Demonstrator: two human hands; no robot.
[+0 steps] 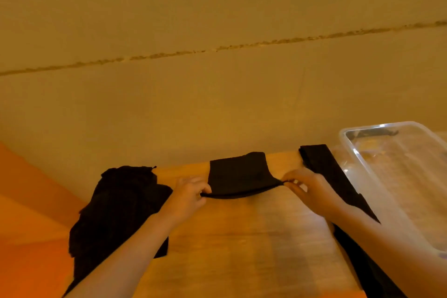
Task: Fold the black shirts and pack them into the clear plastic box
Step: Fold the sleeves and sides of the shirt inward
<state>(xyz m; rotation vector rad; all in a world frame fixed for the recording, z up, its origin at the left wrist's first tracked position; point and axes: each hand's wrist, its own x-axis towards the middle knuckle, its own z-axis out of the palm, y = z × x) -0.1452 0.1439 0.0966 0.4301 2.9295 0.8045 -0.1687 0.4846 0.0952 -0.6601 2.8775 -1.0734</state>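
Table: a pale wooden tabletop [242,249] fills the near ground under both forearms.
Left hand: the left hand [191,192] pinches the near-left corner of a small folded black shirt [238,175], fingers curled tight on the cloth.
Right hand: the right hand [307,189] pinches the near-right corner, thumb and forefinger clamped on it.
Folded shirt: its near edge is lifted and stretched between the hands; its far part lies on the table.
Left pile: a rumpled heap of black shirts [116,210] lies at the table's left edge.
Right strip: a long folded black garment [326,169] lies beside a clear plastic box [377,176].
Wall: a plain beige wall [217,19] behind.
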